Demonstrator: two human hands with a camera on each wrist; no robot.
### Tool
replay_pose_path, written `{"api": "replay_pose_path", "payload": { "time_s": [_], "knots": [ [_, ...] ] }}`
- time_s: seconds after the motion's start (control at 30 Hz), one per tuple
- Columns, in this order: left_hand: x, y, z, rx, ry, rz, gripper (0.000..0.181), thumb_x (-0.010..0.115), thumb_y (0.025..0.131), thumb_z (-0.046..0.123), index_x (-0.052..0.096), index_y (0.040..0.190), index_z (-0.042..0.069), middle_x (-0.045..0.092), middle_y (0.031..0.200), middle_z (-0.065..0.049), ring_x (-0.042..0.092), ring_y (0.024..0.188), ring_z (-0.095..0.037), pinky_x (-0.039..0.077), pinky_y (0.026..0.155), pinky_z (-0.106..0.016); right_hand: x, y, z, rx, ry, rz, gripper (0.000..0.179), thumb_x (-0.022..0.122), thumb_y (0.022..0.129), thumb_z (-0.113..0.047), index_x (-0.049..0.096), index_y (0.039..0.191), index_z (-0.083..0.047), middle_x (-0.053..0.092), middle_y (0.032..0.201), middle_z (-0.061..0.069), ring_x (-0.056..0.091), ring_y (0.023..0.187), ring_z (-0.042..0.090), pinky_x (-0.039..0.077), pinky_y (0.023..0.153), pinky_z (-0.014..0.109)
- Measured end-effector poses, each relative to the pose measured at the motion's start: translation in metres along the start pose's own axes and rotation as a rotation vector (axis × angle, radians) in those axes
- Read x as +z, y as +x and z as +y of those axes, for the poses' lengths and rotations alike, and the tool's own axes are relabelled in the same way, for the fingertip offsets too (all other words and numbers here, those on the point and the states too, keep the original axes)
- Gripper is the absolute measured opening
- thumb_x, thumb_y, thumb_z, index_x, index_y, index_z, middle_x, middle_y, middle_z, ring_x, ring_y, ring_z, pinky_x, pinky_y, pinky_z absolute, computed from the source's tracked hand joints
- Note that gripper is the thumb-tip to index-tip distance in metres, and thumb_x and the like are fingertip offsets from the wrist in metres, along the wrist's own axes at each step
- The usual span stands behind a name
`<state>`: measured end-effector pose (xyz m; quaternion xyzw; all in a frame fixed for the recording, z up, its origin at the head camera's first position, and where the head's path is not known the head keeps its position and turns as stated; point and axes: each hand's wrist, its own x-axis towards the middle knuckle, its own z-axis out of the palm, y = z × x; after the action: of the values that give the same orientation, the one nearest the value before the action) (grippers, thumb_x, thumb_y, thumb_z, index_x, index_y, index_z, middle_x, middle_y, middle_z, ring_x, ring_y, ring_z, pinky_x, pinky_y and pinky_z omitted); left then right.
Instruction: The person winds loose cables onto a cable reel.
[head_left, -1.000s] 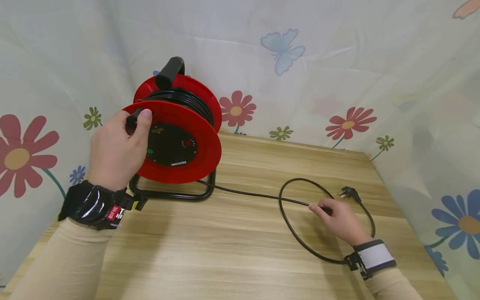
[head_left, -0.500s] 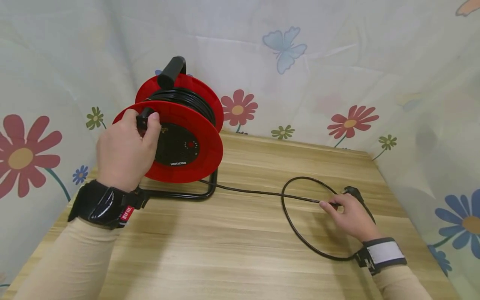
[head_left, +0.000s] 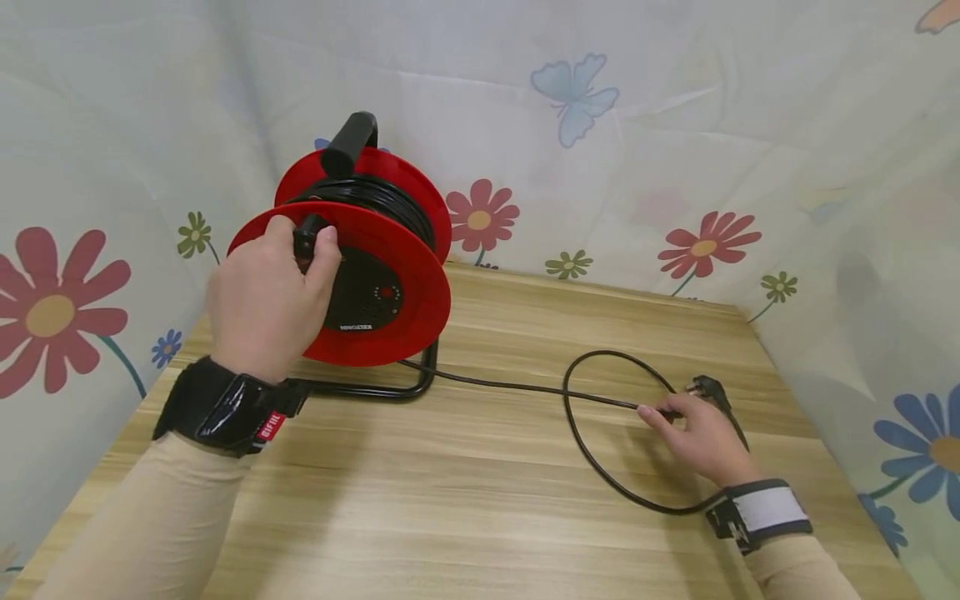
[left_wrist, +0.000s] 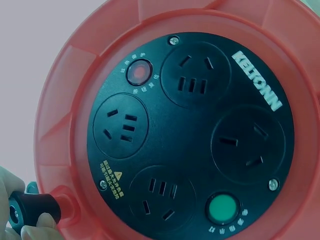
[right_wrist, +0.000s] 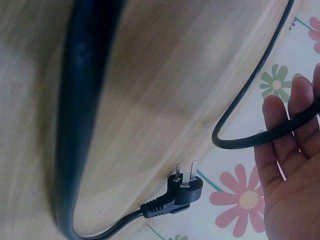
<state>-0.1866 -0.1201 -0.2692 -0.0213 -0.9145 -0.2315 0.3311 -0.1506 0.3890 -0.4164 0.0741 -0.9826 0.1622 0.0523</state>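
Note:
A red cable reel [head_left: 423, 292] with black cable wound on its drum stands on a black tube frame at the left of the table. My left hand [head_left: 273, 300] grips the black crank knob [left_wrist: 35, 210] at the edge of its front disc. Black sockets, a red button and a green round light fill the panel [left_wrist: 165, 125] in the left wrist view. From under the reel a black power cable [head_left: 502, 386] runs right to my right hand [head_left: 697, 437], where thumb and fingers pinch it. Beyond that hand the cable loops round to a three-pin plug [right_wrist: 185, 192].
The wood-grain table [head_left: 465, 517] carries the reel and the cable loop [head_left: 581, 446]. A pale cloth [head_left: 465, 75] printed with flowers and butterflies hangs behind the table and along both sides. A black carrying handle [head_left: 350, 143] tops the reel.
My left hand has carried the crank knob to the right, turning the reel's disc clockwise. My right hand has shifted slightly right, near the plug, still holding the cable.

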Motion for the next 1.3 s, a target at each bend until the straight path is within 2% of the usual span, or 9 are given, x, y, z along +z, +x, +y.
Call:
{"api": "replay_pose_path", "payload": {
  "time_s": [0.17, 0.3, 0.5, 0.7, 1.07, 1.17, 1.3],
  "knots": [
    [0.001, 0.0, 0.002, -0.001, 0.01, -0.008, 0.049, 0.039, 0.096, 0.043, 0.051, 0.08, -0.001, 0.05, 0.057, -0.017, 0.049, 0.05, -0.031, 0.042, 0.042, -0.043, 0.003, 0.002, -0.002, 0.011, -0.003, -0.005, 0.046, 0.052, 0.092, -0.051, 0.068, 0.092, -0.007, 0.071, 0.091, 0.013, 0.061, 0.085, 0.027, 0.05, 0.073, 0.053],
    [0.002, 0.0, 0.006, -0.01, 0.022, -0.029, 0.05, 0.036, 0.097, 0.044, 0.051, 0.081, -0.002, 0.05, 0.058, -0.017, 0.049, 0.05, -0.031, 0.042, 0.042, -0.043, 0.007, 0.002, 0.0, 0.029, -0.011, -0.008, 0.045, 0.052, 0.092, -0.053, 0.068, 0.09, -0.01, 0.07, 0.087, 0.01, 0.059, 0.077, 0.022, 0.05, 0.066, 0.045],
    [0.003, 0.001, 0.01, -0.009, 0.022, -0.03, 0.049, 0.037, 0.097, 0.043, 0.05, 0.081, -0.001, 0.049, 0.057, -0.016, 0.048, 0.049, -0.031, 0.042, 0.041, -0.042, 0.007, 0.001, 0.003, 0.025, 0.002, -0.006, 0.043, 0.054, 0.091, -0.051, 0.068, 0.088, -0.011, 0.068, 0.08, 0.006, 0.052, 0.064, 0.017, 0.044, 0.057, 0.034],
    [0.002, 0.002, 0.012, -0.013, 0.027, -0.04, 0.048, 0.037, 0.097, 0.043, 0.05, 0.08, 0.0, 0.049, 0.058, -0.016, 0.048, 0.049, -0.029, 0.042, 0.042, -0.041, 0.004, 0.003, 0.0, 0.033, 0.008, -0.014, 0.045, 0.053, 0.092, -0.051, 0.068, 0.091, -0.009, 0.069, 0.084, 0.008, 0.053, 0.068, 0.017, 0.045, 0.06, 0.036],
    [0.003, 0.002, 0.018, 0.006, 0.022, -0.052, 0.046, 0.037, 0.097, 0.041, 0.048, 0.076, 0.001, 0.047, 0.055, -0.014, 0.046, 0.047, -0.028, 0.037, 0.04, -0.037, 0.004, 0.007, -0.007, 0.022, 0.013, -0.029, 0.044, 0.052, 0.092, -0.053, 0.068, 0.087, -0.012, 0.067, 0.081, 0.006, 0.053, 0.067, 0.017, 0.045, 0.06, 0.036],
    [0.003, 0.002, 0.02, 0.007, 0.021, -0.054, 0.045, 0.037, 0.097, 0.04, 0.047, 0.075, 0.002, 0.047, 0.055, -0.014, 0.046, 0.047, -0.027, 0.037, 0.041, -0.037, 0.005, 0.008, -0.008, 0.011, 0.028, -0.033, 0.044, 0.051, 0.093, -0.052, 0.066, 0.084, -0.012, 0.062, 0.073, 0.005, 0.049, 0.061, 0.016, 0.042, 0.054, 0.034],
    [0.005, 0.002, 0.021, 0.01, 0.012, -0.061, 0.045, 0.038, 0.097, 0.04, 0.047, 0.075, 0.002, 0.047, 0.055, -0.014, 0.046, 0.047, -0.027, 0.038, 0.041, -0.037, 0.007, 0.01, -0.009, -0.008, 0.041, -0.018, 0.042, 0.05, 0.094, -0.049, 0.06, 0.078, -0.012, 0.048, 0.061, 0.001, 0.042, 0.052, 0.014, 0.036, 0.046, 0.03]
  ]
}}
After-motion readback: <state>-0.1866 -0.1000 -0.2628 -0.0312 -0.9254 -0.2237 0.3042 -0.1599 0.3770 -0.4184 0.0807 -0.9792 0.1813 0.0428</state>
